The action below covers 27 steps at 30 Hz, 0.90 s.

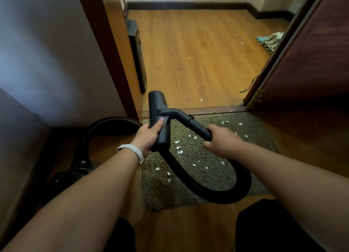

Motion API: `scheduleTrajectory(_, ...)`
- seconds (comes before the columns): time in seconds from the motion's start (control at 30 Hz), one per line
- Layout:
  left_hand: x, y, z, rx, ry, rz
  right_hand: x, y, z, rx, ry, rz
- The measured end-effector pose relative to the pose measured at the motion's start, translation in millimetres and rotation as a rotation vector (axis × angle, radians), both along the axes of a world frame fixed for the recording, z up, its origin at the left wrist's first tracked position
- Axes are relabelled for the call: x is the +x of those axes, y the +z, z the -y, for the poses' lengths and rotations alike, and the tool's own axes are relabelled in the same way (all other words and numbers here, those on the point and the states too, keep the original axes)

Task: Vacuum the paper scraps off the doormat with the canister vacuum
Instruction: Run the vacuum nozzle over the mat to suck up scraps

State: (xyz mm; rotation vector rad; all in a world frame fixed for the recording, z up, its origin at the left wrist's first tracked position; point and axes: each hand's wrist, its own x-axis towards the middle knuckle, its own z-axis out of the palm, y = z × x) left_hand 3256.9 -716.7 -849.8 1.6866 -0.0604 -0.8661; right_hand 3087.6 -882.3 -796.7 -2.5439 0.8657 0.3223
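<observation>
A grey-green shaggy doormat lies before the doorway, strewn with several white paper scraps. My left hand grips the black vacuum nozzle head, which is lifted above the mat's left side. My right hand is closed on the black wand tube that joins the nozzle. The ribbed black hose loops across the mat below my hands. The dark canister body sits on the floor at the left, partly hidden by my left forearm.
A wooden door frame stands at the left and a dark door at the right. Beyond the threshold, more scraps dot the wood floor. A black appliance leans by the frame. A patterned mat lies far right.
</observation>
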Motion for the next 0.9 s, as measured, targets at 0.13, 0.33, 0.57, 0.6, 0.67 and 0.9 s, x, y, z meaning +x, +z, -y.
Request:
scheduleTrajectory(0.13,-8.0,19.0,-8.1,0.094,-0.141,0.105,-4.7,12.8,2.0,-0.094,0.024,0.016)
scheduleTrajectory(0.33,9.7,62.8,-41.7,0.342,-0.324,0.465,-9.9,23.4,2.6,-0.161,0.072,0.129)
scheduleTrajectory(0.57,29.1,76.1,-138.2,0.556,-0.523,0.755,17.9,22.3,-18.7,-0.236,0.159,0.188)
scheduleTrajectory(0.6,31.2,71.1,-158.7,0.571,-0.495,0.757,23.0,20.2,-24.0,-0.240,0.180,0.189)
scheduleTrajectory(0.67,35.8,56.8,-202.4,0.601,-0.417,0.747,32.3,17.8,-35.6,-0.245,0.212,0.189)
scheduleTrajectory(0.9,26.7,14.2,-322.8,0.666,-0.316,0.683,70.9,12.5,-87.4,-0.254,0.328,0.199)
